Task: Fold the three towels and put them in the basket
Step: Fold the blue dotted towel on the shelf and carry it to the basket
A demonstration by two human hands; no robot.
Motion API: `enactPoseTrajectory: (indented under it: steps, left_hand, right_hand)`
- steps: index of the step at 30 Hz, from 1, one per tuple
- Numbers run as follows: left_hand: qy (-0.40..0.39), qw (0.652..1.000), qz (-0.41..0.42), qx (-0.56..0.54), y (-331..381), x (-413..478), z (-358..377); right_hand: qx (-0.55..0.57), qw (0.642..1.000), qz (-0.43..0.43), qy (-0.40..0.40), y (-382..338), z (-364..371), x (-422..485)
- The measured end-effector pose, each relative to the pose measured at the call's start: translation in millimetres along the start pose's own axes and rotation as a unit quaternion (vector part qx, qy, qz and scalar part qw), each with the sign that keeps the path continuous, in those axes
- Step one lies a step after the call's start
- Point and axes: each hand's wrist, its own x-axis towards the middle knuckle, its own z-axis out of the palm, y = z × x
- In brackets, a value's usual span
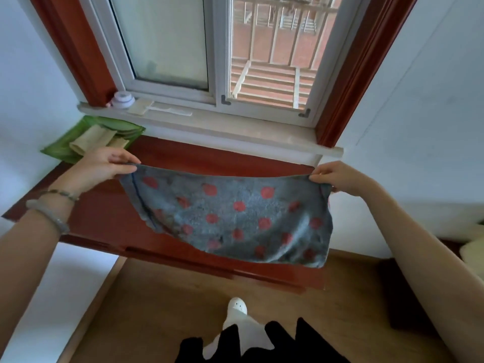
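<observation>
A grey towel with red dots (235, 218) hangs in the air in front of me, stretched wide between both hands above the red wooden desk (99, 226). My left hand (104, 166) pinches its top left corner. My right hand (337, 178) pinches its top right corner. The towel's lower edge droops past the desk's front edge. At the desk's back left stands a green basket (57, 150) with beige folded cloth (91, 140) inside it.
A window with a stone sill (235, 127) runs behind the desk; a small round white object (122, 99) sits on the sill at left. Wooden floor (157, 297) lies below, with my white shoe (237, 306). A pale soft object (472, 247) shows at the right edge.
</observation>
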Motion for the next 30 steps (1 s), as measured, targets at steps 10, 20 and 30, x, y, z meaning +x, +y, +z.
enactPoseTrajectory:
  steps: [10, 20, 30]
  left_hand:
    - [-0.017, 0.978, -0.099, 0.184, -68.9, 96.8, 83.8]
    - [0.026, 0.971, -0.105, 0.213, -90.3, 171.7, 102.8]
    - [0.026, 0.976, -0.099, 0.193, -101.6, 224.8, 116.4]
  right_hand:
    - [-0.077, 0.989, 0.122, -0.042, 78.6, 97.3, 116.4]
    - [-0.054, 0.99, 0.127, 0.04, 106.1, 86.4, 170.1]
    - [-0.033, 0.968, 0.203, 0.14, 112.5, 97.4, 187.6]
